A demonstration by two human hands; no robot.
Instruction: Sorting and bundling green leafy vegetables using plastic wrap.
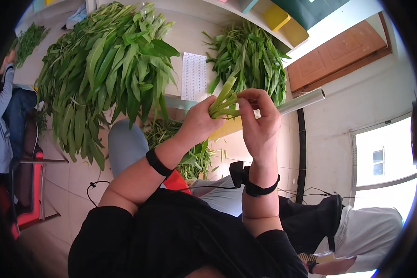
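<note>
My left hand [202,116] is closed around a small bunch of cut green vegetable stems [224,99], their pale ends fanning out above the fist. At the right side of that bunch, my right hand [262,121] has its thumb and forefinger on one stem; its other fingers are curled. Behind the hands, a sheet of printed labels [194,76] lies on the table. To its left a large heap of long-leaved greens [107,66] spills over the table edge. A smaller heap of leafy greens [252,57] lies to its right.
A roll of clear film [304,100] juts out beyond my right hand. More greens [194,160] and stem scraps lie below the table. At left, a person in a grey sleeve [1,104] is beside a red chair [34,194]. Another person's light trousers [368,231] show at lower right.
</note>
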